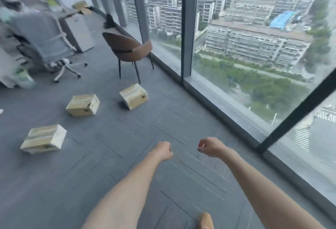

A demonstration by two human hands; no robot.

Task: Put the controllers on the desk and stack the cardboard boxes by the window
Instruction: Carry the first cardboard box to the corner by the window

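Three small tan cardboard boxes lie apart on the grey carpet: one (134, 96) near the brown chair, one (83, 105) to its left, one (43, 138) nearest me at the left. My left hand (162, 150) and my right hand (211, 146) are stretched out over bare carpet, both loosely curled and holding nothing. Neither hand touches a box. The floor-to-ceiling window (245, 50) runs along the right. No controller is visible. The frame is blurred.
A brown chair (127, 47) stands by the window. A grey swivel chair (45, 39) with a seated person (11, 3) is at a white desk (78, 28) at the far left. A dark window frame (187, 28) rises from the sill.
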